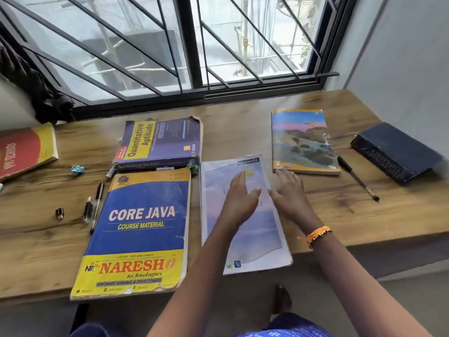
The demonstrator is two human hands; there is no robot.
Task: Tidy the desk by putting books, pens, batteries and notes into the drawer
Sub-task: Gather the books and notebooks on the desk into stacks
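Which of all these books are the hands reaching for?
The pale Classmate notebook in the middle: both the left hand and the right hand hover over it; the others lie apart.

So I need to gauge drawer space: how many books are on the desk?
6: red book far left, Quantitative Aptitude, Core Java, Classmate notebook under the hands, landscape-cover book, dark blue book far right. More may lie out of frame.

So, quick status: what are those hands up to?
Left hand open, over classmate notebook. Right hand open at its right edge. Nothing gripped. Nothing blocking.
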